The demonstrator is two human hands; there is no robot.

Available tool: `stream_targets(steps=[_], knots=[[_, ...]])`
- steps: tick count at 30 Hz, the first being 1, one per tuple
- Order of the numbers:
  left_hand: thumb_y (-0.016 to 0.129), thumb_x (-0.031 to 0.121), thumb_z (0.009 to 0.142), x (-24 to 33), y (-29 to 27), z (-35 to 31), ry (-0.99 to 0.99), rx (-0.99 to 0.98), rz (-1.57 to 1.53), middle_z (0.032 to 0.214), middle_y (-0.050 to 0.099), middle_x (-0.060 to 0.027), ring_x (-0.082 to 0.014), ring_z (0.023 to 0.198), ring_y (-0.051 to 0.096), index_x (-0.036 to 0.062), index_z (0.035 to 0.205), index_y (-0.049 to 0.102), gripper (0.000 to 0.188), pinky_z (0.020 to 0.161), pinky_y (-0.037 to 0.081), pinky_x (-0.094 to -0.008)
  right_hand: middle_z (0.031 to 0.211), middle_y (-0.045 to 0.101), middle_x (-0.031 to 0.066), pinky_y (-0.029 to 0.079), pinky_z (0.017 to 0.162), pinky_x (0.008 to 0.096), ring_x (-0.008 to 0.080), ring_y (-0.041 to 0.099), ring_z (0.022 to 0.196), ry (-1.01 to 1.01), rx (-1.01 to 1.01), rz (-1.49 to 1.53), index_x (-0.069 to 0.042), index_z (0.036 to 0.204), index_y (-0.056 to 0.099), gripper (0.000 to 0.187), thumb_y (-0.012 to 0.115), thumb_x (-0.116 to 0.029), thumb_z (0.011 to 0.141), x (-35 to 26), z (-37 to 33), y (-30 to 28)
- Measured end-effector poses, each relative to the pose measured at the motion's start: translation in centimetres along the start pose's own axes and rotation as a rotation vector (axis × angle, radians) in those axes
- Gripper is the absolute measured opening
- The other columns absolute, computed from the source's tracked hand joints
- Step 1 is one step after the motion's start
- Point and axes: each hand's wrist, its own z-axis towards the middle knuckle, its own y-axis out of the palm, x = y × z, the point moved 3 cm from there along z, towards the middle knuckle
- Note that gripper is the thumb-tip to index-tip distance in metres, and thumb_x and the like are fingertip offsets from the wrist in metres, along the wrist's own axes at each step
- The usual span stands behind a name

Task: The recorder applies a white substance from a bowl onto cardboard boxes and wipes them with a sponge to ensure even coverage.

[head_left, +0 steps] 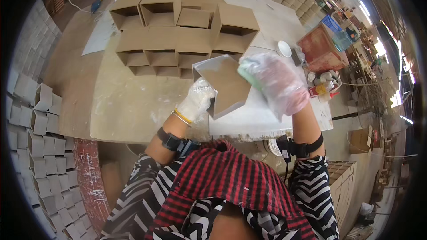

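Observation:
A brown cardboard box (pixel 227 80) with pale edges is held tilted over the front of the table. My left hand (pixel 196 101), in a whitish glove, is closed on the box's left wall. On the other side, my right hand (pixel 282 86) is wrapped in a loose clear plastic bag, slightly smeared by motion. Its fingers are closed around a light green sponge-like pad (pixel 249 73), which meets the box's right edge. The bag hides most of those fingers. Just beyond the held box stand several open brown cardboard boxes (pixel 189 39), grouped together on the table.
The worktable (pixel 129 111) has pale smears. At its right lie a white bowl (pixel 283 49), a red-stained bin (pixel 321 46) and a red and yellow bottle (pixel 321 90). Many grey boxes (pixel 44 151) are stacked at left. A blue tool (pixel 98 3) with a cord lies at the far left.

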Motion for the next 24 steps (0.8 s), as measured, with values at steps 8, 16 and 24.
stream_targets(steps=[8,16,24], knots=[[0.062,0.012,0.094,0.6,1.3,-0.9,-0.005,0.286,-0.393,0.122,0.066,-0.0121,-0.0289,0.113,0.063,0.0,0.122,0.061,0.03,0.098,0.052,-0.0404,0.114,0.069,0.0121,0.051,0.098,0.0376,0.0286,0.066,0.107,-0.098,0.058,-0.06,-0.008,0.123,0.065,0.034,0.063,-0.013,0.089,-1.6,-1.5,-0.2],[0.064,0.017,0.097,3.3,0.5,-0.4,-0.445,0.035,-0.556,0.123,0.065,-0.0084,-0.021,0.114,0.062,0.0034,0.127,0.059,0.034,0.097,0.051,-0.0364,0.117,0.068,0.0106,0.051,0.1,0.037,0.0288,0.065,0.109,-0.304,0.193,0.166,-0.008,0.128,0.062,0.044,0.063,-0.01,0.084,-5.6,-3.0,-0.5],[0.06,0.016,0.099,2.4,2.5,0.0,-0.075,0.35,-0.983,0.133,0.061,-0.0082,-0.0211,0.121,0.059,0.0029,0.135,0.054,0.038,0.102,0.049,-0.0373,0.114,0.07,0.0111,0.056,0.087,0.0361,0.0276,0.068,0.1,0.204,0.102,0.239,-0.011,0.122,0.068,0.032,0.061,-0.012,0.091,-3.0,-1.8,-1.3]])
